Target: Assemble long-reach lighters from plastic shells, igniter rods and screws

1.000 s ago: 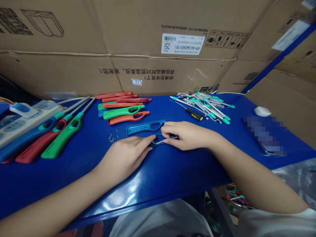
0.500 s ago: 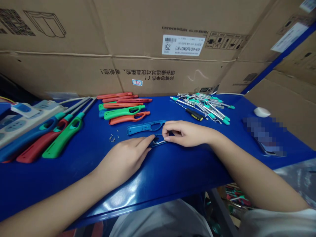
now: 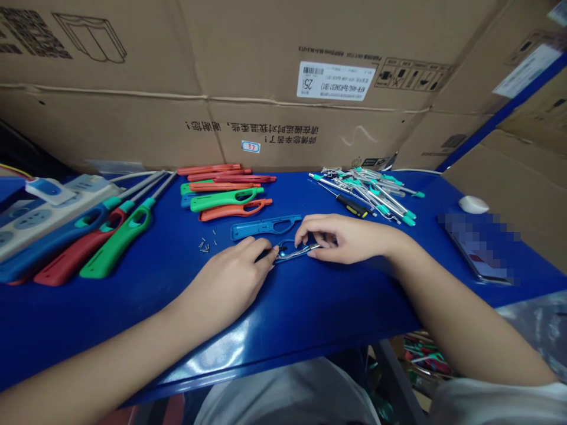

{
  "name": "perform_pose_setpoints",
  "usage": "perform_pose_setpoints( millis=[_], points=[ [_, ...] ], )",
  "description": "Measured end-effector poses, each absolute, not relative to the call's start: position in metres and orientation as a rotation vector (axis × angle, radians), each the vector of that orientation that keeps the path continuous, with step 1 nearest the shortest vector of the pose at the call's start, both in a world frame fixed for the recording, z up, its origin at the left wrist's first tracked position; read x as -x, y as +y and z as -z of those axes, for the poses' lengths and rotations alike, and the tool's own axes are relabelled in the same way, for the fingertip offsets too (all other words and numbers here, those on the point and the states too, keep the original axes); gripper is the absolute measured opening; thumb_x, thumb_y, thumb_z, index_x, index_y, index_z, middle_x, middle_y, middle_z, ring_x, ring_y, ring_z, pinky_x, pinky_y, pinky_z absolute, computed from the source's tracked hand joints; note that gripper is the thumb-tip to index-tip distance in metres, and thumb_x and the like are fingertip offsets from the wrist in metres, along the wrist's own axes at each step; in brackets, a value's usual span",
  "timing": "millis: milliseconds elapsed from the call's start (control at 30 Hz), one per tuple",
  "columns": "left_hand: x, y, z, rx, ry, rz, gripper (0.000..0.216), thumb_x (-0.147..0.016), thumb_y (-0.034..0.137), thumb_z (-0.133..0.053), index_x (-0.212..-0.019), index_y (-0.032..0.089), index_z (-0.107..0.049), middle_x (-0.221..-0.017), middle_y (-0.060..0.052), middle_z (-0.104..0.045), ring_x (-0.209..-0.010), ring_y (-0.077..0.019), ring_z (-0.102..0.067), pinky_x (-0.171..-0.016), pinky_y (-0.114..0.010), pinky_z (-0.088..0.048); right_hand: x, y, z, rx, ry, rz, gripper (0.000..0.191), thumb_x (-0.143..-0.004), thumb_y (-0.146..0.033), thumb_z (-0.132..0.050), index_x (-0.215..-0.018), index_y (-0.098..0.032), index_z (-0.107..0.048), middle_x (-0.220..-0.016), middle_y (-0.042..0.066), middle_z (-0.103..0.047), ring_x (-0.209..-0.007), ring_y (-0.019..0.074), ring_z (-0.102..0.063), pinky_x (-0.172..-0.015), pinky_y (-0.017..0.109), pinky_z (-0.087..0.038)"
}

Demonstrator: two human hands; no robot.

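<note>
My left hand (image 3: pixel 233 277) is closed on the left end of a blue lighter casing half (image 3: pixel 290 257), with its fingers hiding much of it. A thin wire lies along the opening of this half. From the right, my right hand (image 3: pixel 354 239) pinches a silvery metal lighter tube (image 3: pixel 313 246) at the casing's other end; fingers cover most of the tube. Just behind the hands lies a second blue casing half (image 3: pixel 254 229), hollow side up. Several small screws (image 3: pixel 204 245) are scattered to the left of it.
Red, green and orange casing halves (image 3: pixel 225 200) lie stacked behind. Metal tubes with teal ends (image 3: pixel 372 192) and a screwdriver (image 3: pixel 352 205) are at back right. Assembled lighters (image 3: pixel 117 245) rest against a power strip (image 3: pixel 48 218) at left. A phone (image 3: pixel 481 251) lies right; cardboard (image 3: pixel 248 112) stands behind.
My right hand has shifted slightly right along the casing, its fingers more spread, and the metal tube now shows. My left fingers are more bent. The view has shifted a little.
</note>
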State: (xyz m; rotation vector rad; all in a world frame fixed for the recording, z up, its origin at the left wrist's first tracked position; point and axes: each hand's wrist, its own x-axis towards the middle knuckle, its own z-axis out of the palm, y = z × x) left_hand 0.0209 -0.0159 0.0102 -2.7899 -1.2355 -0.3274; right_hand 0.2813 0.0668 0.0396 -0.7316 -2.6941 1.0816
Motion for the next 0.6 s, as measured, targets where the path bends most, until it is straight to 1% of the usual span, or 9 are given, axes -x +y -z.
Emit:
perform_pose_setpoints(
  millis=[100, 200, 300, 400, 500, 600],
  points=[
    [-0.021, -0.016, -0.012, 2.758, -1.212, 0.281, 0.029, -0.102, 0.018, -0.049, -0.122, 0.012, -0.070, -0.108, -0.012, -0.070, -0.092, -0.0277, -0.067, -0.076, -0.042, -0.061, -0.286, 0.068, -0.044, 0.864, -2.651, -1.027, 0.027, -0.087, -0.014, -0.062, -0.114, -0.017, -0.065, -0.106, 0.006, -0.063, -0.071, 0.0101, -0.053, -0.063, 0.023, -0.045],
    [-0.020, -0.016, -0.012, 2.755, -1.210, 0.303, 0.031, -0.102, 0.018, -0.048, -0.124, 0.012, -0.070, -0.109, -0.012, -0.070, -0.092, -0.0272, -0.066, -0.076, -0.041, -0.061, -0.291, 0.071, -0.048, 0.981, -2.670, -0.942, 0.020, -0.089, -0.024, -0.068, -0.107, -0.015, -0.067, -0.101, 0.006, -0.065, -0.068, 0.0109, -0.052, -0.063, 0.024, -0.043],
    [-0.020, -0.016, -0.012, 2.758, -1.206, 0.326, 0.032, -0.103, 0.018, -0.046, -0.125, 0.012, -0.069, -0.108, -0.012, -0.070, -0.092, -0.0262, -0.065, -0.076, -0.040, -0.061, -0.294, 0.075, -0.049, 1.022, -2.773, -0.909, 0.020, -0.090, -0.035, -0.071, -0.095, -0.016, -0.070, -0.091, 0.004, -0.067, -0.069, 0.0124, -0.054, -0.063, 0.025, -0.042],
    [-0.019, -0.015, -0.012, 2.757, -1.183, 0.333, 0.033, -0.104, 0.019, -0.044, -0.124, 0.012, -0.069, -0.105, -0.011, -0.070, -0.090, -0.0245, -0.064, -0.075, -0.037, -0.060, -0.293, 0.076, -0.047, 1.067, -2.813, -0.899, 0.017, -0.089, -0.032, -0.071, -0.087, -0.016, -0.071, -0.083, 0.002, -0.067, -0.068, 0.0128, -0.054, -0.062, 0.025, -0.040],
    [-0.019, -0.015, -0.012, 2.755, -1.154, 0.332, 0.033, -0.105, 0.019, -0.043, -0.123, 0.012, -0.070, -0.102, -0.011, -0.070, -0.087, -0.0237, -0.063, -0.074, -0.036, -0.059, -0.290, 0.074, -0.046, 1.115, -2.783, -0.908, 0.014, -0.086, -0.029, -0.074, -0.082, -0.016, -0.069, -0.081, 0.002, -0.066, -0.066, 0.0120, -0.054, -0.060, 0.024, -0.039],
    [-0.019, -0.014, -0.012, 2.757, -1.133, 0.342, 0.033, -0.104, 0.020, -0.044, -0.122, 0.012, -0.070, -0.099, -0.010, -0.070, -0.086, -0.0242, -0.062, -0.072, -0.037, -0.059, -0.287, 0.072, -0.044, 1.127, -2.755, -0.930, 0.017, -0.083, -0.027, -0.077, -0.077, -0.016, -0.066, -0.077, 0.001, -0.064, -0.064, 0.0111, -0.054, -0.059, 0.024, -0.040]
  ],
)
